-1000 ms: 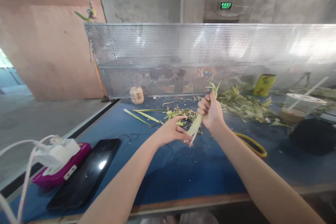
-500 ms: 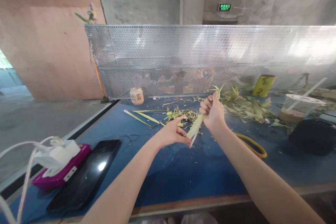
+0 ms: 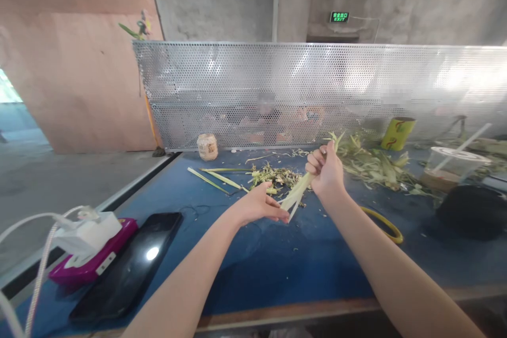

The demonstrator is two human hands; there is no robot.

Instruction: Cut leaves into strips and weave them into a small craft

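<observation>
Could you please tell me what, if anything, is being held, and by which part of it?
A pale corn husk: the right hand grips its upper part, and the left hand pinches its split lower end.

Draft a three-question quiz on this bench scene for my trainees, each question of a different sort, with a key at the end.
1. Multiple choice: what does the right hand grip?
A. The yellow ring
B. A pale husk
C. The yellow tube

2. True or false: the black phone lies beside the purple power strip.

3. Fill in the blank: in the clear cup, towards the right of the picture, leans a white ____.

Key: 1. B. 2. True. 3. Straw.
</observation>
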